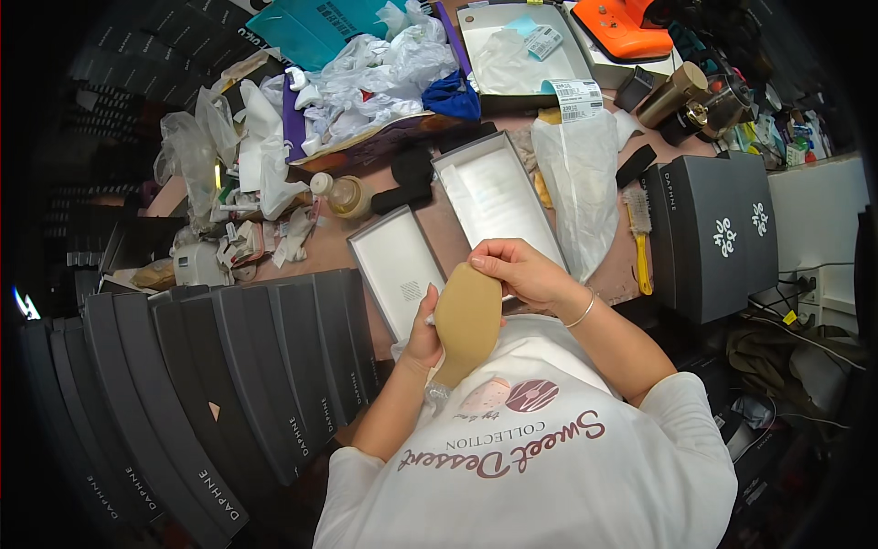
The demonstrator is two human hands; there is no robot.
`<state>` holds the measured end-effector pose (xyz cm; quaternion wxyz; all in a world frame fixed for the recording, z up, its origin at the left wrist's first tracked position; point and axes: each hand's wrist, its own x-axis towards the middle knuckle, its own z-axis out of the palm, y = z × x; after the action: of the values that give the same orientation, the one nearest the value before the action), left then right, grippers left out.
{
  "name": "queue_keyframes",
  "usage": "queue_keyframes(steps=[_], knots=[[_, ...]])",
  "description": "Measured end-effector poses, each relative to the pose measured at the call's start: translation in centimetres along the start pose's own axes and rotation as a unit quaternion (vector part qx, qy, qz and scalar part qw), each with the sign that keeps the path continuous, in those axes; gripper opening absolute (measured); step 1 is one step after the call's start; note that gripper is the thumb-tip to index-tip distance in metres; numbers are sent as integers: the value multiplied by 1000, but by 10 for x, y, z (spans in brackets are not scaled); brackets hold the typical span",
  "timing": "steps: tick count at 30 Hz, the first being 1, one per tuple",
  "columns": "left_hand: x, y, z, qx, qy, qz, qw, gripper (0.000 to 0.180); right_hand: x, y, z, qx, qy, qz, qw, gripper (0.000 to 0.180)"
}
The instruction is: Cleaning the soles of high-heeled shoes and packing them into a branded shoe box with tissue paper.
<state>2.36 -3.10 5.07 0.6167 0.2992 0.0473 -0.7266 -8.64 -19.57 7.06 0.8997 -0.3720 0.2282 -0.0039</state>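
Left hand (422, 331): grasping the tan shoe sole (465, 316) from beneath, held upright against the chest. Right hand (521, 272): pinching the sole's top edge. Beyond both hands: open white-lined shoebox (498, 197) on the tabletop (448, 224).

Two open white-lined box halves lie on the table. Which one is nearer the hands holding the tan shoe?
The smaller, lower tray, just left of the tan shoe. The longer tray lies farther up the table, beside the plastic bag.
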Motion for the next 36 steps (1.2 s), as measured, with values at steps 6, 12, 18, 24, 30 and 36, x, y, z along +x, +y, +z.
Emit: queue_keyframes(steps=[6,12,18,24,30,36], knots=[[0,8,4,-20,-11,-26,999,67,0,0,0,15,30,3,999,19],[-1,5,-5,-14,15,-19,1000,58,-1,2,2,0,37,-5,999,20],[-3,7,-19,-7,-60,7,998,60,-8,8,7,-7,44,-33,998,21],[20,24,17,36,-38,69,996,68,-16,-4,23,-81,42,-74,993,19],[23,0,-14,-72,9,-28,997,60,-7,1,1,-475,122,-244,837,19],[20,19,17,-60,-90,-20,994,62,18,-20,-72,-433,281,-213,830,15]])
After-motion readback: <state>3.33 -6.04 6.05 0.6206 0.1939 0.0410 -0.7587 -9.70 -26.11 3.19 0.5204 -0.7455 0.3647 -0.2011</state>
